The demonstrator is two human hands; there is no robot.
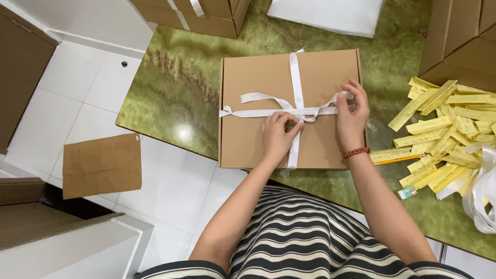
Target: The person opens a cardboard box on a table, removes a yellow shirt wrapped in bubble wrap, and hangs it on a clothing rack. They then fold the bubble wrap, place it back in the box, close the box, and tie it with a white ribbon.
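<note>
A flat cardboard box point(258, 77) sat on the green marbled bench point(175, 88), white ribbon point(296, 77) crossed over it. The left hand point(277, 137) pressed fingers together on the ribbon's crossing, wrist bent down. The right hand point(352, 116), beaded bracelet point(356, 152) at the wrist, pinched a ribbon end near the box's right edge. Yellow paper strips point(444, 134) lay beside it.

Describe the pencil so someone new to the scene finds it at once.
Start at the green marble table, then go to the pile of yellow paper strips at its right side. The pencil lies at the pile's near left edge, just right of the right hand wrist. It is orange, thin and round, not a flat strip.
</note>
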